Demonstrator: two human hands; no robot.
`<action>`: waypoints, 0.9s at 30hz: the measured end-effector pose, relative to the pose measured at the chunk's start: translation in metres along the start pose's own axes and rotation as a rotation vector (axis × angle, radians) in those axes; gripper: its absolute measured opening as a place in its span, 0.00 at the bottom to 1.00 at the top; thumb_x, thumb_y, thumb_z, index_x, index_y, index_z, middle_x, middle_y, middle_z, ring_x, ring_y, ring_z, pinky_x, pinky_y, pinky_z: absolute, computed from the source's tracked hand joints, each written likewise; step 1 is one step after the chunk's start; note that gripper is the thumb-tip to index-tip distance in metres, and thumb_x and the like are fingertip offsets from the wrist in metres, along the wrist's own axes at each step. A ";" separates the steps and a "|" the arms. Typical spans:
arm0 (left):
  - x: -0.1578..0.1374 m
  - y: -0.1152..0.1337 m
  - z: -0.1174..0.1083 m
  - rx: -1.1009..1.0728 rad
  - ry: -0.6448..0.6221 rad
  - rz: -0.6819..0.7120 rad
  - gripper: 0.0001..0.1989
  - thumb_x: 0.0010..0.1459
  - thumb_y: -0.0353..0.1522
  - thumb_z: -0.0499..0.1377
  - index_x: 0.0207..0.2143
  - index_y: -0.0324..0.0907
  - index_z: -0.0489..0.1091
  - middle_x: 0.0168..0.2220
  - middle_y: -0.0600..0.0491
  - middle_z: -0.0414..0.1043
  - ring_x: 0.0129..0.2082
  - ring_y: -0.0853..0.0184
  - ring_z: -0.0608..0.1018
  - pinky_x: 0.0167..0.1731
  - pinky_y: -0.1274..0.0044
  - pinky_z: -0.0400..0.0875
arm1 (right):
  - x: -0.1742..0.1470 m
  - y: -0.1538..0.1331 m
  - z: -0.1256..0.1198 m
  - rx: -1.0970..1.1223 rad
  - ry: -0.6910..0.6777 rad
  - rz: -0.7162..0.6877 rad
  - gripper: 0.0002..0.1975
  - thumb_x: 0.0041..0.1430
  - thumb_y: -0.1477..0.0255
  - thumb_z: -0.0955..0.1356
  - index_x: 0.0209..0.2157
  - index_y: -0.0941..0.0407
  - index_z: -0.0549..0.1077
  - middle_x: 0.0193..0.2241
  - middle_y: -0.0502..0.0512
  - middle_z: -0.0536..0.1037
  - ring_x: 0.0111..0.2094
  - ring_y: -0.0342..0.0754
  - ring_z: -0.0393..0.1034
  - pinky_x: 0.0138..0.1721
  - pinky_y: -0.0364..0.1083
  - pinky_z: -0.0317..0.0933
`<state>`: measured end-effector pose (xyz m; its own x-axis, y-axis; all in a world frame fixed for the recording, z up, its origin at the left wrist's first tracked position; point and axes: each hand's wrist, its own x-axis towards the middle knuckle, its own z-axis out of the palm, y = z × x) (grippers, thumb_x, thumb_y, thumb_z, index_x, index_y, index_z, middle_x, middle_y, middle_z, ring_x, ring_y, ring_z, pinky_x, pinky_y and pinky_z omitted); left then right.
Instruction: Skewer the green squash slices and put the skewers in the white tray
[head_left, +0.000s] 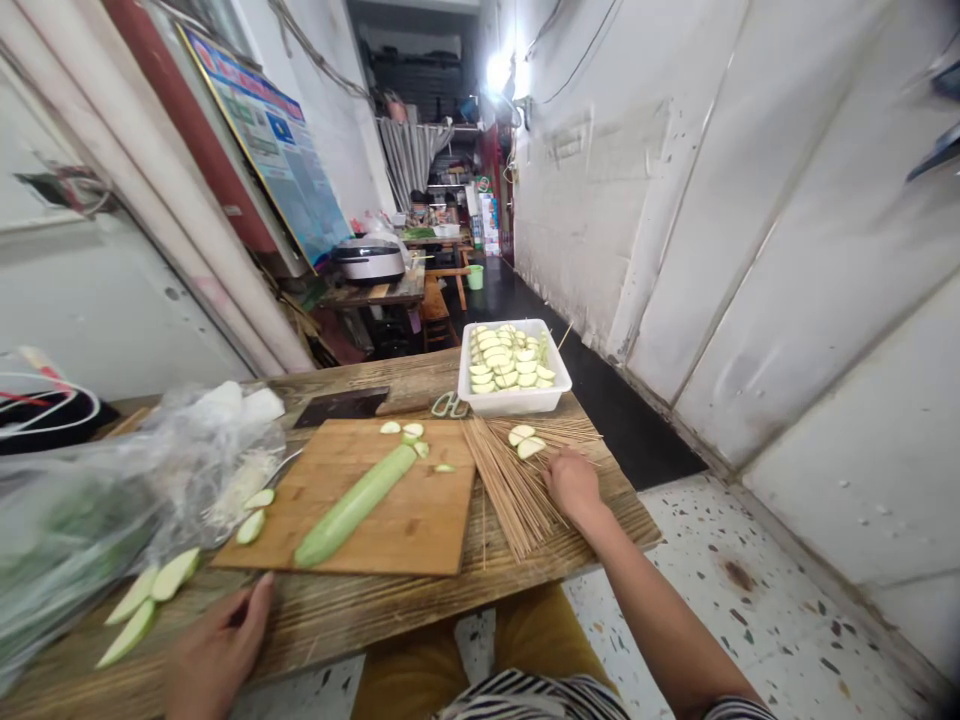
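Observation:
My right hand (574, 485) is closed at the right side of a spread of thin bamboo skewers (514, 490), and its fingertips seem to pinch one skewer. Just beyond the fingers, two pale green squash slices (531, 447) lie over the skewers; whether they are threaded is hard to see. My left hand (221, 645) hangs by the near table edge, slightly blurred, thumb apart from loosely curled fingers, with nothing visible in it. Between the hands, a long peeled green squash (356, 505) lies slantwise on a wooden cutting board (427, 520), with a few small cut pieces (412, 432) at its far end.
A white plastic tub (517, 402) of skewered squash slices stands at the table's far right. Loose slices (174, 575) and plastic bags (90, 530) lie left of the board. A dark flat blade (341, 407) lies behind it. White wall panels (750, 250) run along the right.

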<state>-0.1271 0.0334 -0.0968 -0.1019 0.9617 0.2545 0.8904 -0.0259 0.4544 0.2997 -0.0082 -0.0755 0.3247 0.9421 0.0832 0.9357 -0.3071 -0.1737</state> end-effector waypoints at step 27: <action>0.000 0.007 0.042 -0.158 0.223 0.305 0.22 0.54 0.44 0.55 0.45 0.39 0.69 0.48 0.44 0.67 0.49 0.58 0.70 0.52 0.66 0.64 | 0.015 0.029 -0.079 0.038 -0.144 -0.266 0.08 0.58 0.75 0.60 0.26 0.57 0.68 0.24 0.53 0.73 0.26 0.46 0.67 0.28 0.42 0.54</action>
<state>-0.1022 0.0448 -0.1294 0.0471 0.8213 0.5686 0.8174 -0.3589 0.4506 0.3430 -0.0134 -0.0019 0.0439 0.9990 -0.0087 0.9786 -0.0448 -0.2010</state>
